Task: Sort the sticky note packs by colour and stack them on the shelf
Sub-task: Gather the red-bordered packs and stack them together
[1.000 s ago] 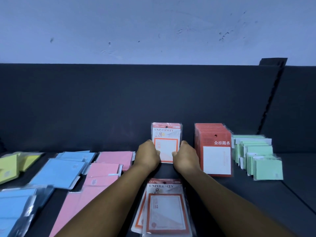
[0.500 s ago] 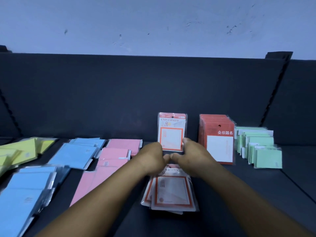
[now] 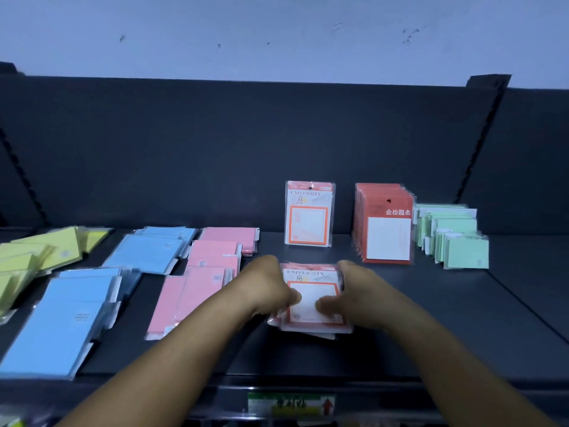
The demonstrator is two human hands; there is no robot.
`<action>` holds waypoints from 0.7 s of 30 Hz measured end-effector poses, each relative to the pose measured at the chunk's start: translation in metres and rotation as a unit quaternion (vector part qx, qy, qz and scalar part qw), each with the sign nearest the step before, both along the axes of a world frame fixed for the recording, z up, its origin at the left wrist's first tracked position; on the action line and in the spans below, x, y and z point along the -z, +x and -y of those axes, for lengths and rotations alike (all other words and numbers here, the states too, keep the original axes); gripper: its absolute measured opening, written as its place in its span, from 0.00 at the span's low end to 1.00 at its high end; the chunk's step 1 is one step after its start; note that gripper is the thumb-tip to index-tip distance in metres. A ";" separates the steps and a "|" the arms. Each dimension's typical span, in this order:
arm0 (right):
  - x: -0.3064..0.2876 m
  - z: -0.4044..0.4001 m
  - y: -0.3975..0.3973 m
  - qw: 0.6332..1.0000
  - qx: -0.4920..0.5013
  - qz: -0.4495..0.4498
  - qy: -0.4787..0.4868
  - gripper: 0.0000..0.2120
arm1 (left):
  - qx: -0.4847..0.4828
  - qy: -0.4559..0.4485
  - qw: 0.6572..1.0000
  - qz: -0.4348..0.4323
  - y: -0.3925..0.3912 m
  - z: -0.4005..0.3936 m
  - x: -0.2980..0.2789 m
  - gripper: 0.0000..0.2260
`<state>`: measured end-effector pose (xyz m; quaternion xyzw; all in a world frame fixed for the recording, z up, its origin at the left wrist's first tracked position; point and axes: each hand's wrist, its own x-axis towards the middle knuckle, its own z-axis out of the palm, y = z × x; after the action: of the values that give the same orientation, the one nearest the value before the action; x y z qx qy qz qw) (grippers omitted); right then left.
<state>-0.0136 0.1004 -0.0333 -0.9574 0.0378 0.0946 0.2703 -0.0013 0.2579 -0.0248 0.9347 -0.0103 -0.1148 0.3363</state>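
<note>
Both hands, left hand [image 3: 271, 288] and right hand [image 3: 354, 295], grip a loose orange-bordered pack pile [image 3: 311, 303] lying mid-shelf [image 3: 431, 318], fingers curled at its edges; pink packs [image 3: 212, 272] just left, one upright orange-bordered pack [image 3: 308, 214] behind, red packs [image 3: 385, 226] and green packs [image 3: 452, 238] right.

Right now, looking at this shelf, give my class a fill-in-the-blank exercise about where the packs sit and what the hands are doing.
1. Both hands grip the pile of ____-bordered packs lying flat.
2. One University pack stands ____ against the back panel.
3. The green packs stand to the ____ of the red row.
4. The pink packs lie between that pile and the ____ packs.

Missing words: orange; upright; right; blue
</note>
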 end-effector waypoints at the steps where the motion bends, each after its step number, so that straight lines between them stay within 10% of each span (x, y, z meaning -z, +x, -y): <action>1: 0.001 -0.001 -0.001 1.000 0.017 0.002 0.022 0.23 | -0.011 -0.029 0.999 -0.007 0.000 -0.001 0.002 0.09; 11: 0.009 -0.003 -0.006 0.959 0.106 0.049 0.259 0.18 | -0.052 -0.280 0.958 -0.036 0.010 -0.001 0.018 0.10; 21: 0.020 0.003 0.010 0.941 0.087 0.198 0.261 0.20 | -0.006 -0.218 0.963 0.160 0.017 0.010 0.026 0.18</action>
<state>-0.0037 0.0970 -0.0536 -0.8455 0.0407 -0.1142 0.5201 0.0154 0.2484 -0.0506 0.8449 -0.0829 0.0435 0.5267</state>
